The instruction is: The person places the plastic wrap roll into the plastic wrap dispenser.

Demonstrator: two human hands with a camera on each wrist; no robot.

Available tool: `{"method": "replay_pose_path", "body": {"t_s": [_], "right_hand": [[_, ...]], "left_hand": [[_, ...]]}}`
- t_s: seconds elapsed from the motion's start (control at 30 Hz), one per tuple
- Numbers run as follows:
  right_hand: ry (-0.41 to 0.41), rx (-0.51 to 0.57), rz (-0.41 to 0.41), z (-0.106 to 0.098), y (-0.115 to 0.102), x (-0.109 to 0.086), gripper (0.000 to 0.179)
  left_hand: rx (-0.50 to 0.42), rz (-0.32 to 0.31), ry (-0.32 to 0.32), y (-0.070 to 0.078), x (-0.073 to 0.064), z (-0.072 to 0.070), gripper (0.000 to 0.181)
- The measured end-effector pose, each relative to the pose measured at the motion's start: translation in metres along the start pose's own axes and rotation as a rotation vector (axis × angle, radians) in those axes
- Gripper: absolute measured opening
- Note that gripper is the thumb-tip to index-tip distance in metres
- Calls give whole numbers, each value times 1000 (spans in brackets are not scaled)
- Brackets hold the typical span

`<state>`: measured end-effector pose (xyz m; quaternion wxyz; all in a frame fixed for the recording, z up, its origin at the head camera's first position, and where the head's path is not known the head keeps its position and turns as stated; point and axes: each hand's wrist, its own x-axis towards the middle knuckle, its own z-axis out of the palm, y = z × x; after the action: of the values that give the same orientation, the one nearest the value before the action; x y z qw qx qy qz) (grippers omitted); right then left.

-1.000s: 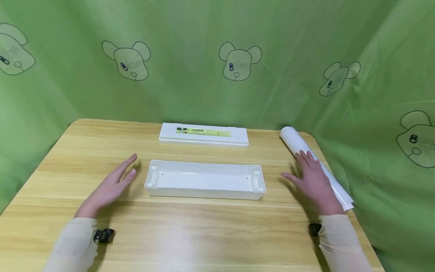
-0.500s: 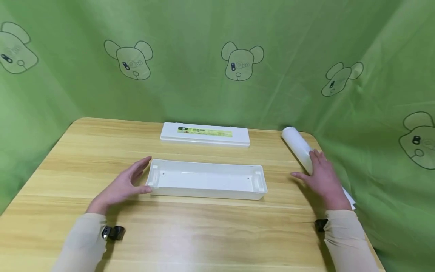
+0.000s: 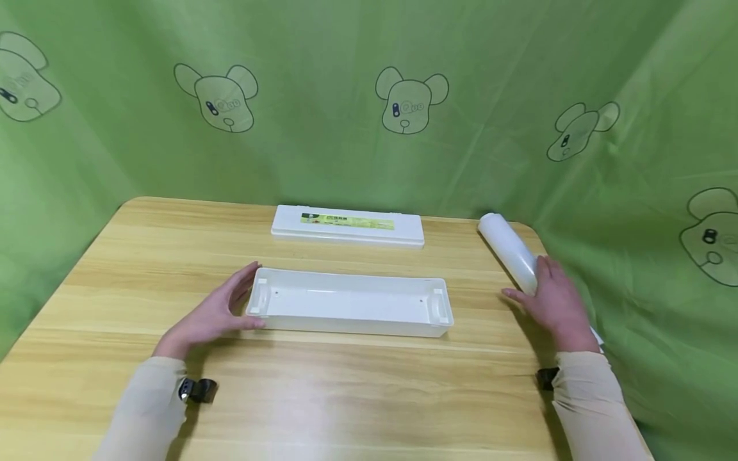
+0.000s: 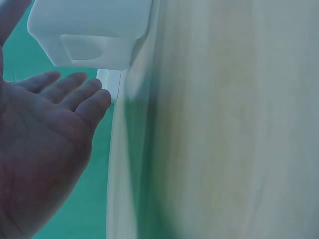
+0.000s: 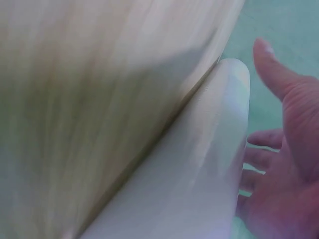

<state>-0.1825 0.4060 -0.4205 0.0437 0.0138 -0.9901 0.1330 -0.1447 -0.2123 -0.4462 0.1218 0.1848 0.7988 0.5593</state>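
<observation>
A long white plastic box [image 3: 349, 326], without a cover on it, lies in the middle of the wooden table. My left hand [image 3: 213, 314] is at its left end, thumb along the front corner and fingers by the back corner. In the left wrist view that hand [image 4: 50, 144] has its fingers extended just short of the box end [image 4: 84, 47]. A white roll of plastic film [image 3: 507, 246] lies slanted along the table's right side. My right hand [image 3: 559, 307] is over its near half, thumb spread. The right wrist view has its fingers [image 5: 261, 157] loosely bent beside the roll [image 5: 199, 159].
A flat white lid [image 3: 346, 237] with a yellow-green label lies at the back of the table [image 3: 323, 397]. Behind and to the right hangs a green curtain [image 3: 323, 153] printed with bear heads. The roll lies close to the table's right edge.
My left hand has moved right to the end of the box, its thumb now at the front corner. My right hand has shifted slightly right and nearer along the roll. Box, lid and roll stay put.
</observation>
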Motion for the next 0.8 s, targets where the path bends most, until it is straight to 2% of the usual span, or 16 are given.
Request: {"method": "replay_pose_path", "body": {"t_s": [0.33, 0.53, 0.8], "right_hand": [[-31, -38, 86, 0, 6, 1, 109], [-37, -36, 104, 0, 7, 0, 96], [-56, -23, 128, -1, 11, 0, 81]], "left_hand": [[-3, -17, 4, 1, 3, 0, 104], [-6, -13, 15, 1, 4, 0, 100], [-84, -15, 5, -1, 4, 1, 99]]}}
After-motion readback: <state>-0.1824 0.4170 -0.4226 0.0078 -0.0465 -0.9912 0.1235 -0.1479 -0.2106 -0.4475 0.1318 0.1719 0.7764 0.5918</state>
